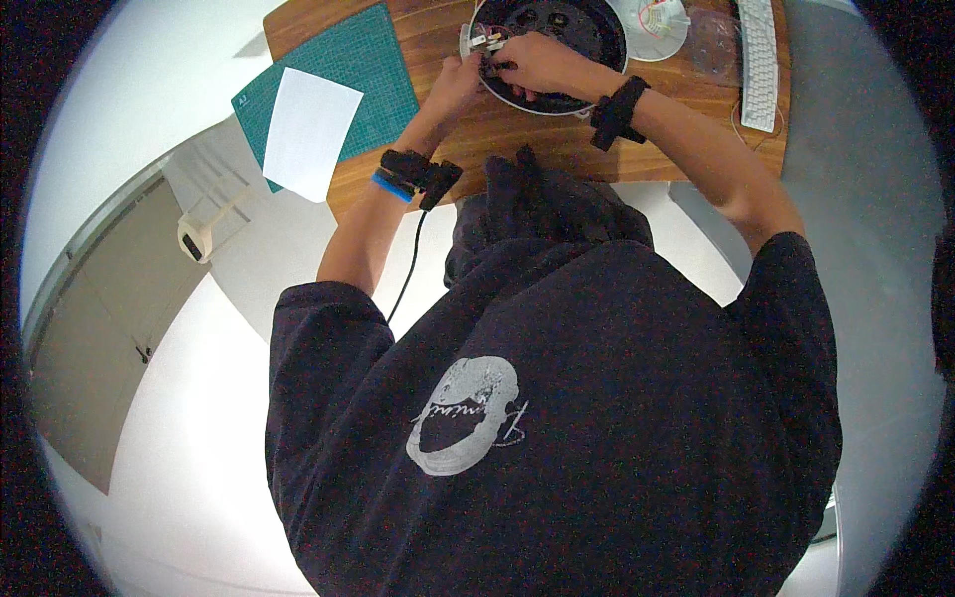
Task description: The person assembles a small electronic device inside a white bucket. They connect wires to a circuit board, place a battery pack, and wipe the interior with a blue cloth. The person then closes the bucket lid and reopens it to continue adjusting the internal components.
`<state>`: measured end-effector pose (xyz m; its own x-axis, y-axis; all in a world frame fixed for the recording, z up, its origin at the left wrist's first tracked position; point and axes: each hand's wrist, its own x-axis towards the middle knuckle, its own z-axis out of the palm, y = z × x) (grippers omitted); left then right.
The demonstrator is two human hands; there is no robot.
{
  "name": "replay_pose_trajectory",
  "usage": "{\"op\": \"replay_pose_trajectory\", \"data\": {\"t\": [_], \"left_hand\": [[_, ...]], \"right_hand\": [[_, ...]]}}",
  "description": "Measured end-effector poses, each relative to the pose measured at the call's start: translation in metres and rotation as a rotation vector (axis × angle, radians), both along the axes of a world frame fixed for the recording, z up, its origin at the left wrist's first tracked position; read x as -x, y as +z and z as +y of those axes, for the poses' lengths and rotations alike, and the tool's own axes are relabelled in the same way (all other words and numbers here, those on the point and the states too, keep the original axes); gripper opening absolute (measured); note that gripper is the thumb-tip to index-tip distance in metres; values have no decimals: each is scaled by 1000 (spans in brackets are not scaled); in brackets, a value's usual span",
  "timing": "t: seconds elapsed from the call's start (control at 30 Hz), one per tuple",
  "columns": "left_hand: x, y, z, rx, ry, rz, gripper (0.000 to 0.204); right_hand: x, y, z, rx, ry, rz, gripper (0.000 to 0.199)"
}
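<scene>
White-rimmed black basin [615, 40], midway along the tabletop's [468, 149] near edge.
Dark parts [550, 20] inside; left hand [459, 82] and right hand [547, 64], fingers curled, meet at small pale pieces [486, 42]; whether they grip, I cannot tell.

Glare whitens the lower left, grain speckles the shirt [617, 398].

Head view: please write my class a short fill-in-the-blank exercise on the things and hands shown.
1. The paper lies partly on a ____ (colour) mat.
2. The keyboard lies on the ____ side of the desk, as pictured.
3. The left hand and right hand are at a ____ (shape) shell.
4. The band below the left hand's black strap is ____ (colour).
Missing words: green; right; round; blue.
</scene>
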<state>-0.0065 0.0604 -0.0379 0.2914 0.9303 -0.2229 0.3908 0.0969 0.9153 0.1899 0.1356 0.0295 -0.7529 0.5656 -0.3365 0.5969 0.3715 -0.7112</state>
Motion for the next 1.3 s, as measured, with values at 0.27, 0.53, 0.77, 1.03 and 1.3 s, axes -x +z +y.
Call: {"op": "replay_pose_trajectory", "data": {"t": [0.27,0.53,0.77,1.03,1.3], "left_hand": [[-10,11,12,513,208,-212,39],[-13,0,7,493,291,-360,33],[-8,-11,7,382,109,-60,31],[-21,22,6,473,333,-203,38],[-26,37,4,560,455,-269,33]], "right_hand": [[4,6,-8,-275,51,-21,16],[18,17,-12,-523,123,-110,17],[17,14,-10,-493,125,-164,17],[11,1,-5,-387,85,-151,18],[10,-4,-8,-418,67,-175,15]]}}
